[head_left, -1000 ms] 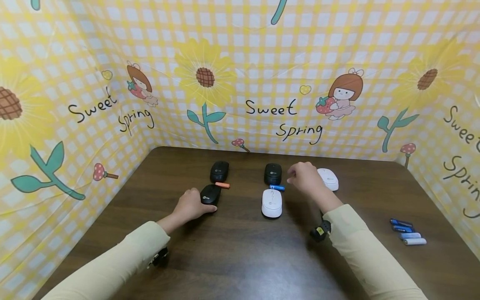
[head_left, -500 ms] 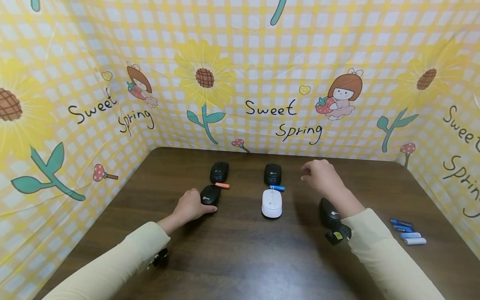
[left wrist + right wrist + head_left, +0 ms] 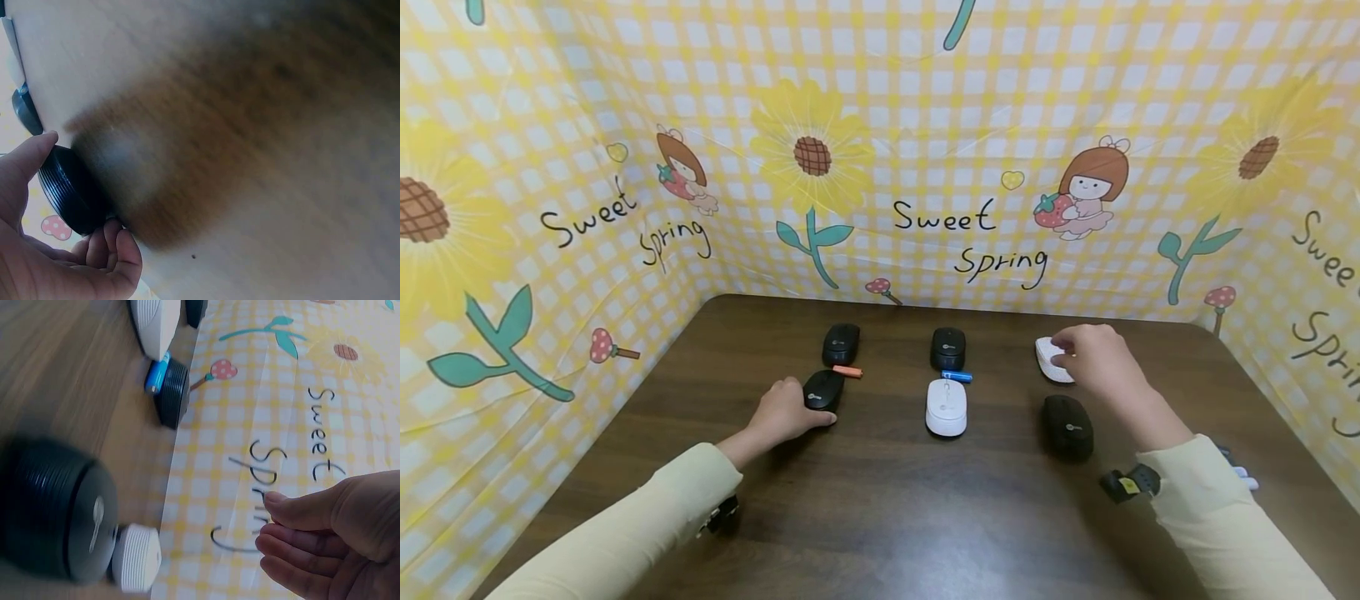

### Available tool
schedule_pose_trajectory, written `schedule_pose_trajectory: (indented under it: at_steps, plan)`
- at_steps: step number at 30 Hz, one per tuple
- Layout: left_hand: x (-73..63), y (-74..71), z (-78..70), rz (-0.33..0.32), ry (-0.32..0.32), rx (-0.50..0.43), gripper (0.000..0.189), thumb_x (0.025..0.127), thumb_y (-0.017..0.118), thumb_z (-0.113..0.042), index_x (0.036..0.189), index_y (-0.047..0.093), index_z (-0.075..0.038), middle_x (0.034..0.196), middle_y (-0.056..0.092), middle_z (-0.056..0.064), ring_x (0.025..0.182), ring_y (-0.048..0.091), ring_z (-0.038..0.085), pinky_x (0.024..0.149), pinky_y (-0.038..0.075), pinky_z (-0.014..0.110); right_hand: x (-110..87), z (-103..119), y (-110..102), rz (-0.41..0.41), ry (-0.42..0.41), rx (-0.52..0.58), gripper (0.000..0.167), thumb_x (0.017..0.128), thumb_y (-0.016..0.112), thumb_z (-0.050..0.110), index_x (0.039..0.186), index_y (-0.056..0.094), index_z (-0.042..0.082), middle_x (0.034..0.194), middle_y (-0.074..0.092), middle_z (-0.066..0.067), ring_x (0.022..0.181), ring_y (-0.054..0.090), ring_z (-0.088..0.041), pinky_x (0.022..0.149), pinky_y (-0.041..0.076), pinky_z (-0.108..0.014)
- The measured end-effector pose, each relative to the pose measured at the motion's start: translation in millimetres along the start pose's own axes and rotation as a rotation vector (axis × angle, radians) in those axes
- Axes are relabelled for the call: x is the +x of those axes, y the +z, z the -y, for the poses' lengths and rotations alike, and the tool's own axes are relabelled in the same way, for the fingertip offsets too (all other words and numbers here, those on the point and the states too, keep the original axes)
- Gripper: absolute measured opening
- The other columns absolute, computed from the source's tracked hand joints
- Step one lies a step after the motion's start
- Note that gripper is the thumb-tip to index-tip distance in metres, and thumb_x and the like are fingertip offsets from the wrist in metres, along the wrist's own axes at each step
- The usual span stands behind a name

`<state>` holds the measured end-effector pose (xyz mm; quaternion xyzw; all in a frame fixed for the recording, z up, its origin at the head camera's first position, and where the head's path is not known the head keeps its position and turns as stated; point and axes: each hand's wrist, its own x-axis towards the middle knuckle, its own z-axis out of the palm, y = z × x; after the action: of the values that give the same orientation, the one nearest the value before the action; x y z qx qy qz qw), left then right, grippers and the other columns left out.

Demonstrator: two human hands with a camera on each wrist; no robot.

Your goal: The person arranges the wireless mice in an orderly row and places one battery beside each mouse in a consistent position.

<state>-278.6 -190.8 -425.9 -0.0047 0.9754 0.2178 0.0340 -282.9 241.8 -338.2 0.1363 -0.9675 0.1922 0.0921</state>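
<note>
On the left of the table, my left hand (image 3: 781, 411) grips a black computer mouse (image 3: 823, 390) by its sides. The left wrist view shows the thumb and fingers on either side of this mouse (image 3: 72, 190). My right hand (image 3: 1102, 360) is in the air over the far right, its fingers loosely bent with nothing between them. Behind its fingertips, partly covered, is a white mouse (image 3: 1049, 367). Nearer to me, below the right hand, lies another black mouse (image 3: 1067, 427). An orange battery (image 3: 848, 372) lies just behind the gripped mouse.
A black mouse (image 3: 841, 343) stands at the back left. In the middle, a blue battery (image 3: 957, 377) lies between a black mouse (image 3: 948, 348) and a white mouse (image 3: 946, 408). Several batteries (image 3: 1247, 478) at the right are mostly behind my sleeve. A patterned cloth (image 3: 820, 250) walls the table.
My right hand has moved rightward from beside the middle black mouse to the white mouse, uncovering the right black mouse; its sleeve now covers most of the batteries. The left hand stays put.
</note>
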Motion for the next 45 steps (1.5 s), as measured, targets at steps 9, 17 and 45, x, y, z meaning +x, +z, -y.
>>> schedule_pose_trajectory:
  at_steps: [9,17,45]
  plan:
    - [0.4,0.1,-0.4,0.009,-0.006,-0.004,0.08,0.073,0.082,-0.046,0.115,0.051,0.014,0.103,0.055,0.024,0.089,0.058,0.033,0.078,0.049,0.046,-21.3,-30.6,-15.3,-0.036,0.015,-0.017,0.025,0.084,0.074,0.006,0.104,0.069,-0.008,0.097,0.069,-0.024,0.09,0.065,-0.041,0.076,0.049,-0.054]
    - [-1.1,-0.5,-0.6,0.006,0.0,-0.002,0.075,0.073,0.082,-0.044,0.111,0.053,0.013,0.097,0.056,0.021,0.085,0.057,0.032,0.075,0.049,0.046,-33.9,-48.4,-25.0,-0.05,0.004,-0.04,0.025,0.084,0.073,0.006,0.104,0.068,-0.008,0.096,0.069,-0.024,0.089,0.065,-0.042,0.075,0.048,-0.055]
    - [-0.3,0.9,0.6,-0.008,0.014,-0.007,0.075,0.073,0.082,-0.046,0.111,0.054,0.012,0.096,0.056,0.02,0.085,0.057,0.033,0.075,0.049,0.047,-92.1,-132.7,-32.5,0.009,0.103,-0.055,0.042,0.087,0.073,0.017,0.113,0.061,-0.013,0.103,0.064,-0.032,0.092,0.059,-0.052,0.074,0.044,-0.062]
